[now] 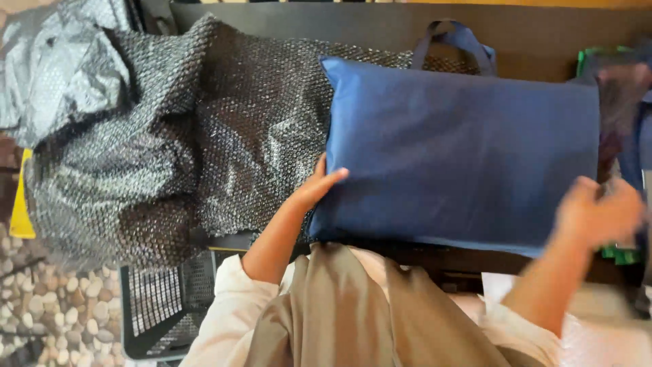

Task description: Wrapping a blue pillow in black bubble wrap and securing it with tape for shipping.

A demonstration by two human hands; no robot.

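Far left of the left hand (318, 185), a pebbled floor (47, 306) shows beside a black mesh crate (159, 306). Above the crate, dark bubble wrap (190, 143) is heaped on the worktop (543, 34), running up to the hand's left side. The left hand lies open, its palm pressed flat against the left edge of a blue bag (462, 149), thumb on top. The bag lies flat between both hands, its handles (455, 41) at the far side. The right hand (601, 211) is blurred at the bag's lower right corner; its fingers look curled, but I cannot tell what it grips.
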